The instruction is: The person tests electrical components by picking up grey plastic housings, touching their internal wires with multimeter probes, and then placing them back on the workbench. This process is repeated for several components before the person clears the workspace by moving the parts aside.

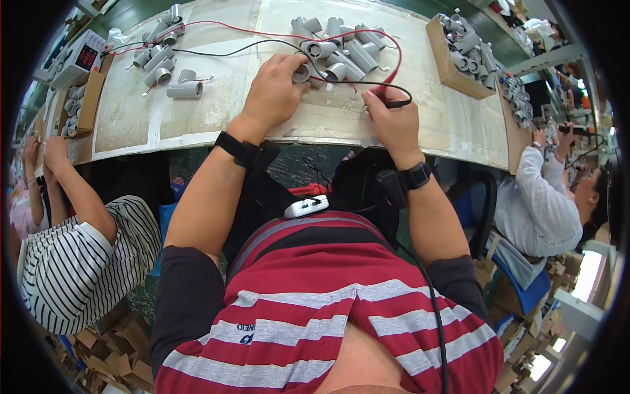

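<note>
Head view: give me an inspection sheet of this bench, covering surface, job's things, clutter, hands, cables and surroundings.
Surface: pale, worn workbench, long and curved by the lens.
Job's things: grey cylinder part at the left hand's fingertips; black probe in the right hand; pile of grey cylinder parts just beyond.
Clutter: second group of grey parts at left; cardboard tray of more parts at right.
Hands: left hand grips the part; right hand closed on the probe.
Cables: red lead and black lead cross the bench toward a meter box.
Surroundings: seated person in striped top at left, person in white top at right.
</note>
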{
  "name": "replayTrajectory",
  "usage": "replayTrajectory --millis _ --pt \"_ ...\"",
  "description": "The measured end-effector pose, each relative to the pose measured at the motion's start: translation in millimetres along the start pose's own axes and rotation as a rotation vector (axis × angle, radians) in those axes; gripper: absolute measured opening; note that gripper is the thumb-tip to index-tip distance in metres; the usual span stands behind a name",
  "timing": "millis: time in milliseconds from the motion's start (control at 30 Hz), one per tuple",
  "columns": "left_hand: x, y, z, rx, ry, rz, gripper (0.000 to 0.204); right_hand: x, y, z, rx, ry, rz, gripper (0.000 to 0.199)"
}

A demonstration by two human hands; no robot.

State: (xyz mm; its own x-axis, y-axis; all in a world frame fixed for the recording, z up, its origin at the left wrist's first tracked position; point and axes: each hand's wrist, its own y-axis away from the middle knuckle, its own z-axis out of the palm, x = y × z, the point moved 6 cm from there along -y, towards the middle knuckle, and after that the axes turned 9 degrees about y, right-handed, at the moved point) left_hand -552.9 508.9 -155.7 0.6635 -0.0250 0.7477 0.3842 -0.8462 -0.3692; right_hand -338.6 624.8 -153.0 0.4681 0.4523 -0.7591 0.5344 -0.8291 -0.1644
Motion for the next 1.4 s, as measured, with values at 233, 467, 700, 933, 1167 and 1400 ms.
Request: replayTrajectory --millis 233,467,700,933,1167,1400 --pt "21.6 17.3 -24.4 -0.028 -0.006 -0.040 0.045 11.7 -4.4 -0.6 0.004 -0.114 0.046 0.020" --pt "-8.8 54.7 -32.4 -0.015 0.349 -0.450 0.042 6.9 -8.4 12.3 -0.162 -0.446 0.276 0.021" --pt "-12.3 49.7 -24.6 -0.007 0.471 -0.571 0.039 -24.9 0.6 40.6 -0.149 -0.692 0.126 0.021" --pt "8.9 45.5 -30.3 -0.001 0.388 -0.493 0.040 -37.9 -4.4 64.2 -0.164 -0.668 0.077 0.022" --pt "15.2 45.4 -32.8 0.010 0.290 -0.432 0.040 -36.2 -4.2 73.9 -0.174 -0.641 0.121 0.020" --pt "17.5 45.2 -32.5 0.003 0.282 -0.416 0.041 -35.5 -3.2 75.8 -0.175 -0.592 0.124 0.018"
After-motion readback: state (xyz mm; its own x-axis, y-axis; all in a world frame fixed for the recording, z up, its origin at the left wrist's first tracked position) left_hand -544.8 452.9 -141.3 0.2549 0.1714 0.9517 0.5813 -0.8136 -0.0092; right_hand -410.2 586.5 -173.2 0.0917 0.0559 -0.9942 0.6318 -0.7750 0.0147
